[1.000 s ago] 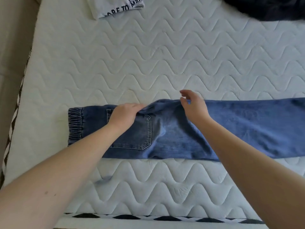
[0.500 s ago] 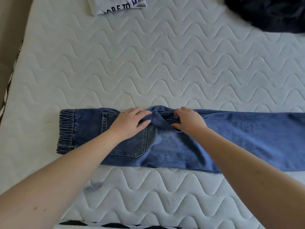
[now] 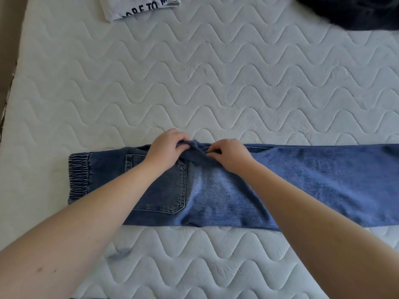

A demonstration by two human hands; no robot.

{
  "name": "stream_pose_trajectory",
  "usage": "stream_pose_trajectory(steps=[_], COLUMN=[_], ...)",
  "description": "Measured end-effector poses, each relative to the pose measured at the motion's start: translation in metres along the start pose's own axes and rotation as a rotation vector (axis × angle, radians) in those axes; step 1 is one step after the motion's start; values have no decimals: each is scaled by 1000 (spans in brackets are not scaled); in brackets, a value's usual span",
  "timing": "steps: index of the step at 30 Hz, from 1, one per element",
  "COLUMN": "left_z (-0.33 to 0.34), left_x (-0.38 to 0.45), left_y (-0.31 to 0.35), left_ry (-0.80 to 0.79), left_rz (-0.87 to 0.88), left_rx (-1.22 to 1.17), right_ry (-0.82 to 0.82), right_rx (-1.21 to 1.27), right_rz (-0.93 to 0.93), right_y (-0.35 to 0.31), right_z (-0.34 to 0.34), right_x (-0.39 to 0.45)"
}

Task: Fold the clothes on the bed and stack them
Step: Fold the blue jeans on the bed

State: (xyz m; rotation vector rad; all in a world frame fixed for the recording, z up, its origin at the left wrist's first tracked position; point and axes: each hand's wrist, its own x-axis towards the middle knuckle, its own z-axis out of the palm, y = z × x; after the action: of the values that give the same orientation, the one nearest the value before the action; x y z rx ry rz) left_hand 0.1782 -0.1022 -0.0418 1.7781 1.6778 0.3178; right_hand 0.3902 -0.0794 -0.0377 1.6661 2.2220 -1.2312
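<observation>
A pair of blue jeans (image 3: 313, 182) lies folded lengthwise across the white quilted mattress (image 3: 194, 83), elastic waistband at the left, legs running off the right edge. My left hand (image 3: 166, 151) and my right hand (image 3: 230, 157) sit close together on the far edge, near the back pocket. Both pinch the protruding crotch flap of denim between them. A folded white T-shirt with dark lettering (image 3: 140, 7) lies at the far left of the bed.
A heap of dark clothing (image 3: 356, 11) sits at the far right corner. The mattress's left edge meets a beige surface (image 3: 8, 39). Bare quilted mattress stretches between the jeans and the far items.
My hands have come together on the far edge of the jeans and closed on the crotch flap. The view has shifted so the jeans sit lower in frame.
</observation>
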Motion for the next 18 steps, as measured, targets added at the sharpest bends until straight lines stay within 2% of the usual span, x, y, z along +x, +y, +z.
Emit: stream_pose_trajectory(steps=[2,4,7,12,15,18], left_z=[-5,-6,-1,12,4,-9], left_x=[7,16,30,40,32,14], left_y=[0,-1,-1,-15,-41,-68], left_ry=[102,130,131,2,-76,-160], left_rz=[38,56,-28,-249,-246,-192], left_rx=[-30,-25,-56,127,233,286], right_ry=[93,134,178,29,40,0], right_rx=[105,136,272,146,118,139], right_rz=[14,38,137,252,241,105], right_y=[0,-2,0,13,13,6], right_z=[-8,-13,-17,-17,-18,-11], right_x=[3,11,28,43,44,41])
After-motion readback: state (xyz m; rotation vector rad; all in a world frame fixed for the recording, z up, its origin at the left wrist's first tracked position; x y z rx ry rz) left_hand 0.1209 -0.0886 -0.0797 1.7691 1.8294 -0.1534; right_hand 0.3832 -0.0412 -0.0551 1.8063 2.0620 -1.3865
